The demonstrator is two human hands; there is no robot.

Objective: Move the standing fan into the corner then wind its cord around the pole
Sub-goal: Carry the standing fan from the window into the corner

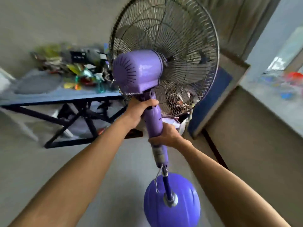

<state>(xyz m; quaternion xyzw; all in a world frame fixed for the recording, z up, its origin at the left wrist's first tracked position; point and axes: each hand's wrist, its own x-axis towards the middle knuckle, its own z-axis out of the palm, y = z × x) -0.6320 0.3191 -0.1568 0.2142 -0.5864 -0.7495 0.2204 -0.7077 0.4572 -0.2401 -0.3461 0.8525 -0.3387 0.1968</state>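
Observation:
A purple standing fan (139, 72) with a dark wire cage (172, 46) fills the middle of the head view. My left hand (141, 110) grips the upper purple column just under the motor housing. My right hand (165, 136) is wrapped around the same column lower down. Below them a thin blue pole (167, 185) runs into the round purple base (172, 202). A thin grey cord (158, 176) hangs from the bottom of the column down to the base. The view is blurred.
A blue-topped table (57, 95) on a dark crossed frame stands at the left, heaped with colourful clutter. A blue-edged board (213, 99) leans behind the fan. A grey wall (254, 136) and a window ledge lie to the right. Grey floor lies below.

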